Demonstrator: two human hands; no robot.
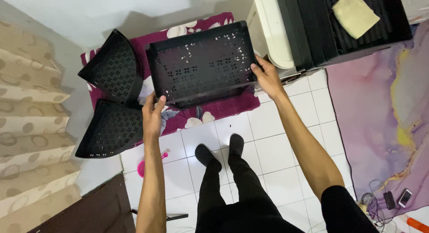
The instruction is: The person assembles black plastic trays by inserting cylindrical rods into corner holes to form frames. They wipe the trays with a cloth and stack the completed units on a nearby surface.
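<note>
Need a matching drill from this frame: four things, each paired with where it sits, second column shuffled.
1. rectangular black tray
2. yellow cloth
3. pink object
4. phone

A. on the white tiles beside the left forearm
B. on the floor at the lower right, by the cables
C. held between the left hand and the right hand
D. on the black ridged surface, upper right

Pairs: 1-C, 2-D, 3-A, 4-B

Two black quarter-round perforated shelves (111,99), floral maroon rug (214,114), cream cloth (355,14), pink scoop (143,168), phone (405,197)
</note>
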